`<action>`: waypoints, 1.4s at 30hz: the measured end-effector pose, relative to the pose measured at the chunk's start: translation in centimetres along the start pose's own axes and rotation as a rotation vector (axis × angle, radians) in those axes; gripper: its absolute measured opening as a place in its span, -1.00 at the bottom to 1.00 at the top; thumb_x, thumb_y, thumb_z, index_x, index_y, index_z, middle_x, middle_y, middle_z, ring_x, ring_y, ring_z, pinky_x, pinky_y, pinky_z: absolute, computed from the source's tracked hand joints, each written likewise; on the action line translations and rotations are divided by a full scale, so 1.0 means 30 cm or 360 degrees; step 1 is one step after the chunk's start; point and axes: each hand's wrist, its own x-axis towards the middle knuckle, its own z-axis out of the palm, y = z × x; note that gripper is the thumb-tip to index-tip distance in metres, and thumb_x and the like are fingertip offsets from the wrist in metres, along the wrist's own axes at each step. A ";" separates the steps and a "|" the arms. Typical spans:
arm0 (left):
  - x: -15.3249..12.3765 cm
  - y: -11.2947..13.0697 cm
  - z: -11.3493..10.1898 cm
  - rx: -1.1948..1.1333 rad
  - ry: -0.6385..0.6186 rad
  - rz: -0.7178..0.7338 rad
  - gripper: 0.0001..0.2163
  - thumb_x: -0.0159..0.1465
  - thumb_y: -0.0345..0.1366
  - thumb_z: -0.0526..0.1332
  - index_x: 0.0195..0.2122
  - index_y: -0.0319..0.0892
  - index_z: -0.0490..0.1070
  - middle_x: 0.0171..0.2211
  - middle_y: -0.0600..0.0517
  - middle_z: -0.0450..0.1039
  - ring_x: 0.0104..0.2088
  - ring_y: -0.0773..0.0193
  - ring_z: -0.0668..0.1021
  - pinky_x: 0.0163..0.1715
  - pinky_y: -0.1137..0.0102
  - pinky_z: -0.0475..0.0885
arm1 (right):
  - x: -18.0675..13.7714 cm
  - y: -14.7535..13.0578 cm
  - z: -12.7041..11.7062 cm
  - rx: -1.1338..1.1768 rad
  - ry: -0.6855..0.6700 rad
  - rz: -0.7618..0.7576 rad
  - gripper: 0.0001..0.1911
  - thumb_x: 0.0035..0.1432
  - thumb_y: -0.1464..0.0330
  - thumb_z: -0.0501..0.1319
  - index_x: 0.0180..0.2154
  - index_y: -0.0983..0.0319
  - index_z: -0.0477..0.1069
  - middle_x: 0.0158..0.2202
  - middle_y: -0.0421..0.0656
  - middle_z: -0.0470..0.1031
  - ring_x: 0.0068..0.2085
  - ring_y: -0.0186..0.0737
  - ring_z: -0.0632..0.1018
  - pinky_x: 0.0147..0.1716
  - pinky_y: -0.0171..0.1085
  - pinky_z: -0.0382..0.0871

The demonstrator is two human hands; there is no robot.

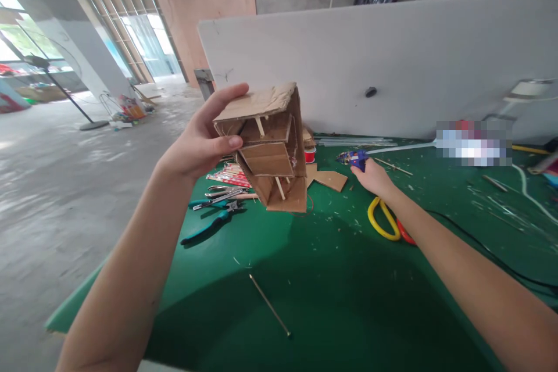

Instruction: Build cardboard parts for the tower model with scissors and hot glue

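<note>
My left hand [204, 133] is closed on a small cardboard box [279, 110], raised above the table and tilted, with the thumb in front and fingers at its back. Its open side faces me and shows cardboard flaps and short wooden sticks inside. Over on the right, my right hand [375, 176] grips a blue glue gun [358, 160], nozzle pointing left; a long pale glue stick [405, 148] sticks out behind it. Below that hand lie scissors with yellow and red handles [383, 218], partly hidden by my forearm. A thin wooden stick [270, 305] rests on the table near me.
On the green table [322, 279], teal-handled pliers [213, 224] and other tools lie left, beside red-and-white packets [231, 174]. Cardboard scraps [331, 180] and a red spool [310, 155] are behind the box. A black cable [475, 241] runs right. A white panel [340, 70] stands behind.
</note>
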 end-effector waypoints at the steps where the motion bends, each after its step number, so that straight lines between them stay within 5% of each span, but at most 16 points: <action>1: 0.001 -0.004 0.004 -0.0023 -0.0015 0.0011 -0.35 -0.03 -0.17 0.40 0.12 0.08 0.26 0.15 0.03 0.28 0.16 -0.16 0.31 0.11 -0.02 0.29 | -0.004 0.008 -0.006 -0.0014 -0.0007 -0.0004 -0.56 0.22 0.21 0.05 0.00 0.39 0.30 -0.12 0.20 0.51 -0.11 0.10 0.54 -0.22 -0.16 0.35; 7: 0.008 -0.056 0.030 -0.0232 -0.0031 -0.0035 -0.37 0.02 -0.13 0.35 0.14 0.14 0.22 0.10 0.08 0.36 0.12 -0.08 0.37 0.09 -0.03 0.33 | -0.049 0.018 -0.050 -0.0087 -0.0035 -0.0136 -0.64 0.23 0.20 0.05 -0.04 0.29 0.31 -0.13 0.09 0.53 -0.12 0.03 0.54 -0.23 -0.21 0.33; 24: 0.007 -0.116 0.016 -0.0070 -0.0052 -0.0132 -0.37 0.05 -0.13 0.35 0.16 0.16 0.20 0.07 0.01 0.38 0.04 -0.04 0.47 -0.01 0.07 0.45 | -0.072 0.015 -0.081 -0.0400 -0.0268 -0.0179 -0.67 0.26 0.23 0.00 -0.13 0.29 0.39 -0.16 0.12 0.53 -0.12 0.05 0.53 -0.24 -0.17 0.32; 42: 0.008 -0.106 0.046 -0.0072 -0.0053 -0.0183 -0.40 0.02 -0.18 0.39 0.11 0.11 0.29 0.05 0.01 0.38 0.07 -0.02 0.42 0.03 0.11 0.40 | -0.059 -0.004 -0.031 -0.0337 -0.0043 -0.0193 -0.68 0.30 0.32 -0.02 -0.04 0.33 0.33 -0.18 0.11 0.55 -0.18 -0.01 0.56 -0.30 -0.24 0.29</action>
